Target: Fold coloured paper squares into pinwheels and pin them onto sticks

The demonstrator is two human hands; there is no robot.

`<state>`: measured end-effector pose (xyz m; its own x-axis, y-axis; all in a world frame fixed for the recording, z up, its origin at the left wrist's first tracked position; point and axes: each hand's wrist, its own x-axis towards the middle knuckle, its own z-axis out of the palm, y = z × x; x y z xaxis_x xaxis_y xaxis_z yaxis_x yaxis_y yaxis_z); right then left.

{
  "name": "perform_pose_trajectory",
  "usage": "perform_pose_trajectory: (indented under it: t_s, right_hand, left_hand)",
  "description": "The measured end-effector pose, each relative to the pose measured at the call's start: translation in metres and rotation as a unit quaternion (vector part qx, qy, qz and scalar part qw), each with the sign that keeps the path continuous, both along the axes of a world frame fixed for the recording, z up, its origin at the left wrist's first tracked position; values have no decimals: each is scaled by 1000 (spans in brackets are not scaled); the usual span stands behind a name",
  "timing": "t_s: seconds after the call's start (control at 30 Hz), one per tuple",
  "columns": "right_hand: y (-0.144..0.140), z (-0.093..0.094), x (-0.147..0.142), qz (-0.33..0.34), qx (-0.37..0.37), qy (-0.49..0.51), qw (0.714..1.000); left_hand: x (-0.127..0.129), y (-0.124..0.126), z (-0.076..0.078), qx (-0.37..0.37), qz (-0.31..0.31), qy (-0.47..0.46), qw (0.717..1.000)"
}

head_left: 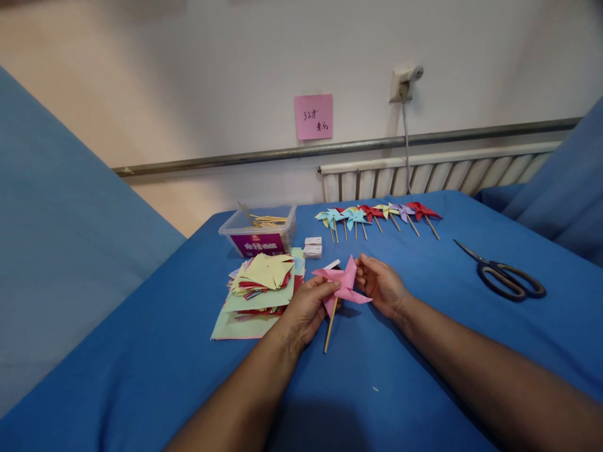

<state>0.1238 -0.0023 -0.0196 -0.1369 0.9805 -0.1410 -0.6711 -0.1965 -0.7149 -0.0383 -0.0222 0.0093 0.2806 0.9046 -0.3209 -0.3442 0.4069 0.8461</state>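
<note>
A blue cloth point(424, 351) is covering the table, which is sitting against a pale wall where a pink note point(313, 117) is sticking above a metal rail and a white radiator point(438, 174) is running along to the right. Near the middle of the cloth the left hand point(308, 309) is gripping a pink paper pinwheel point(343, 284), its fingers closing around the wooden stick point(330, 325) just below the blades, while the right hand point(380, 284) is pinching the pinwheel's right blade between thumb and fingertips. Just left of the left hand a stack of coloured paper squares point(259, 290) is lying, with a clear plastic box of sticks point(259, 231) behind it. A row of finished pinwheels point(377, 215) is resting at the far edge, and black scissors point(506, 276) are lying well apart to the right, nothing crowding the hands.
</note>
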Motion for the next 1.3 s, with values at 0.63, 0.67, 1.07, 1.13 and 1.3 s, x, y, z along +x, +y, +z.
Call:
perform_pose_trajectory:
  t_s: [0.63,0.67,1.07,1.13,1.3]
  right_hand:
    - [-8,10,5,196,64,56,977]
    - [-8,10,5,200,69,61,975]
    - [-6,7,2,130,71,-8,989]
    - [-6,6,1,115,75,-31,990]
    - [0,-2,-2,65,70,-77,992]
  left_hand:
    - [0,-4,3,-45,-76,-68,994]
    - [-1,-4,2,-48,-77,-70,993]
    - [0,-3,3,-29,-100,-69,992]
    - [1,-3,5,-14,-94,-66,993]
    - [2,-2,7,-9,-48,-53,997]
